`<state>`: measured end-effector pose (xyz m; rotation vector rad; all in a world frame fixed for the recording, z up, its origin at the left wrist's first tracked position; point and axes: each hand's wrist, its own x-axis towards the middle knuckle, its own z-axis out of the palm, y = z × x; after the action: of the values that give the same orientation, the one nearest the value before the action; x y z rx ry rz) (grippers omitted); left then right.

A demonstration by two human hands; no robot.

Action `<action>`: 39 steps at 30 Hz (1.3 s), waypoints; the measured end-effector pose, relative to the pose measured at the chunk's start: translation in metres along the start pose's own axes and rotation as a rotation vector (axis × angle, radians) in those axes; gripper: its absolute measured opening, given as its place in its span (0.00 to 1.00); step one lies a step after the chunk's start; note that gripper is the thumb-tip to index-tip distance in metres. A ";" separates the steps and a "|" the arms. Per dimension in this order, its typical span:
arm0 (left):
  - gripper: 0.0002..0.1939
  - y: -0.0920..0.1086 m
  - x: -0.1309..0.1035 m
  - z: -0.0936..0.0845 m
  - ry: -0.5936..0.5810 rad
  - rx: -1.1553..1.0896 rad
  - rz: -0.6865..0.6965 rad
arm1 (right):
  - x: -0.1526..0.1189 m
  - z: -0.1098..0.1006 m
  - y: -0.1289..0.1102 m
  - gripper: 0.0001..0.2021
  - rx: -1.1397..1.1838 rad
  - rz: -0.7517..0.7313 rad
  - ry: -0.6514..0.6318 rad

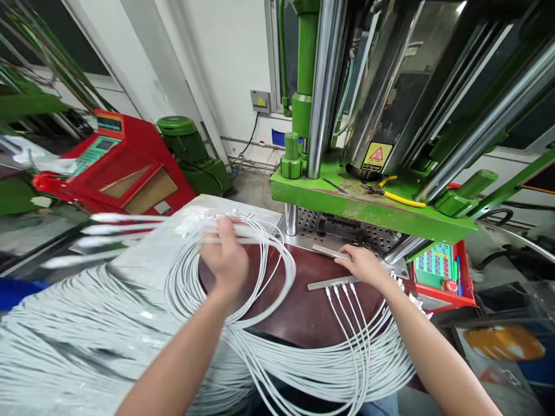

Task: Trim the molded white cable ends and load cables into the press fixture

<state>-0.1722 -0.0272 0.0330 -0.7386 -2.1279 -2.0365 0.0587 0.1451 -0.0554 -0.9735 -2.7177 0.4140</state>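
Observation:
My left hand [224, 254], blurred by motion, is closed round a bundle of white cables at the left of the brown work surface [286, 312]. The coiled white cables [186, 277] loop below and around it, and their blurred ends [104, 231] stick out to the left. My right hand [358, 263] pinches the right end of a thin metal bar [327, 251] near the press. Nearer to me lies a second metal bar [318, 285], with several white cable connectors [342, 290] lined up along it.
A green press [373, 202] with steel columns stands over a perforated plate [303, 222]. Yellow-handled pliers [403, 200] lie on its ledge. A large heap of white cables [87, 346] fills the left. A control panel [435, 263] is at the right, a red machine [130, 162] at the back left.

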 end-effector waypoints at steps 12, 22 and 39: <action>0.25 -0.064 -0.007 0.011 -0.994 0.576 0.082 | 0.017 0.033 0.000 0.14 -0.186 -0.079 0.016; 0.11 -0.070 -0.093 0.045 -1.291 0.880 0.612 | -0.055 0.000 0.027 0.12 -0.073 -0.163 -0.052; 0.23 -0.021 -0.121 0.082 -0.885 -0.074 -0.029 | -0.062 -0.042 0.016 0.14 0.462 -0.058 0.139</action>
<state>-0.0540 0.0190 -0.0419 -1.9084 -2.4283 -2.0182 0.1273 0.1244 -0.0284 -0.7599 -2.3604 0.8778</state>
